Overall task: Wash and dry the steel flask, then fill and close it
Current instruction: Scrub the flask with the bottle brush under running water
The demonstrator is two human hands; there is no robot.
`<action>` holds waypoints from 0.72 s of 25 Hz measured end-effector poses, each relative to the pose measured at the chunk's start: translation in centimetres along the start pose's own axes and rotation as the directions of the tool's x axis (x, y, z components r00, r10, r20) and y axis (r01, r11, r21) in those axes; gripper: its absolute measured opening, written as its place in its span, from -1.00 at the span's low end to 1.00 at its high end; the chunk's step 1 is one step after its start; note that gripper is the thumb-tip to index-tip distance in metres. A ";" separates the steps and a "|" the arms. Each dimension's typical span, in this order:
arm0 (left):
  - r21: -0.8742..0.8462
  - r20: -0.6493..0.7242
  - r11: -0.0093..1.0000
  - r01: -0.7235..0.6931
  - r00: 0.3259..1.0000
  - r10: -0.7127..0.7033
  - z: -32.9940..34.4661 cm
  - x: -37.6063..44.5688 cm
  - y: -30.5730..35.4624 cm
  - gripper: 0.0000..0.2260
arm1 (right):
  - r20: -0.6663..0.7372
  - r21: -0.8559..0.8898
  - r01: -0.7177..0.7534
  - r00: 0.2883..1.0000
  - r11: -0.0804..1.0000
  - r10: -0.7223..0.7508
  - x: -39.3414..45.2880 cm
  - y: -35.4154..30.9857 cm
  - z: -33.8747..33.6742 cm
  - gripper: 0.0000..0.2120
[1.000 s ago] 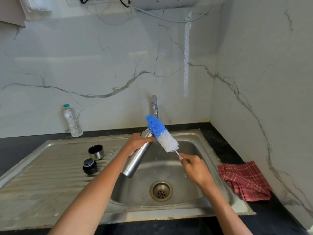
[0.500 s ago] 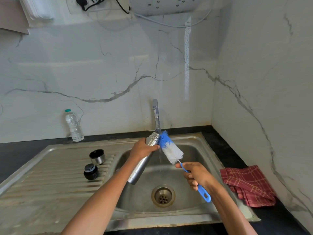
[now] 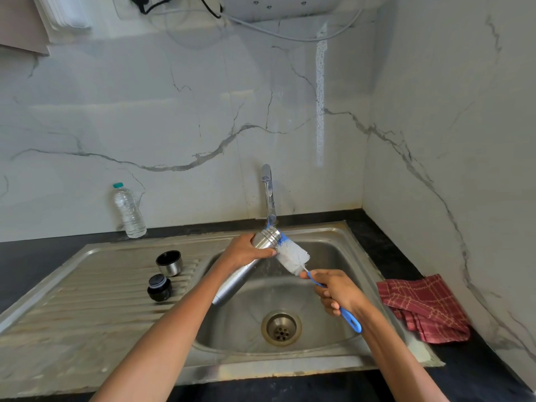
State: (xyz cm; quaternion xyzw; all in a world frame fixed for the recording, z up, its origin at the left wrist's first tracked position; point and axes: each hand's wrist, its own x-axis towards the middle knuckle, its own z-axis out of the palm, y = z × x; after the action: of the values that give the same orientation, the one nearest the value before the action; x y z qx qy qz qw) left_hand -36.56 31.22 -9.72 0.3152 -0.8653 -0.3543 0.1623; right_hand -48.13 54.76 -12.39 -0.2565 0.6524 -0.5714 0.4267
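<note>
Your right hand gripped the blue plastic handle of the blue-and-white bristle bottle brush. Up-left of it, your left hand curled round the cylindrical steel flask over the steel sink basin. Flask's long axis tilted, mouth up-right under the chrome tap, base down-left. Brush tip was at the mouth.

One flask, one brush, two caps.

Both forearms reached far over the basin. The left hand curled round something, thumb on top. Right of it and nearer, the right hand gripped something too.
</note>
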 end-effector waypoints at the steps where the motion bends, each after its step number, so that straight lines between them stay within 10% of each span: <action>1: 0.012 0.027 1.000 -0.003 1.000 0.003 0.1 -0.2 0.1 -0.58 | -0.020 -0.021 0.005 1.000 1.000 -0.005 0.2 0.1 0.0 -0.73; 8: 0.017 0.236 0.999 -0.037 0.971 0.031 0.8 -1.1 1.4 -0.56 | -0.117 -0.214 0.116 0.983 0.970 -0.144 1.0 0.0 0.2 -0.76; 14: 0.388 0.134 0.920 -0.059 0.991 0.007 -0.5 -0.5 1.6 -0.62 | -0.108 -0.719 0.188 0.921 0.670 -0.374 0.1 1.4 -1.1 -0.80; 18: 0.613 0.031 0.790 -0.008 0.999 -0.015 -0.5 0.5 0.3 -0.44 | -0.118 -0.755 0.175 0.912 0.632 -0.393 0.1 1.0 -1.6 -0.81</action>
State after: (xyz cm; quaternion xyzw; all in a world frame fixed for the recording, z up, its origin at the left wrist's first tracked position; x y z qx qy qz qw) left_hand -36.83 30.75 -9.14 0.3462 -0.9355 -0.0607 0.0359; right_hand -49.34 55.76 -13.41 -0.4243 0.8278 -0.3535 0.0985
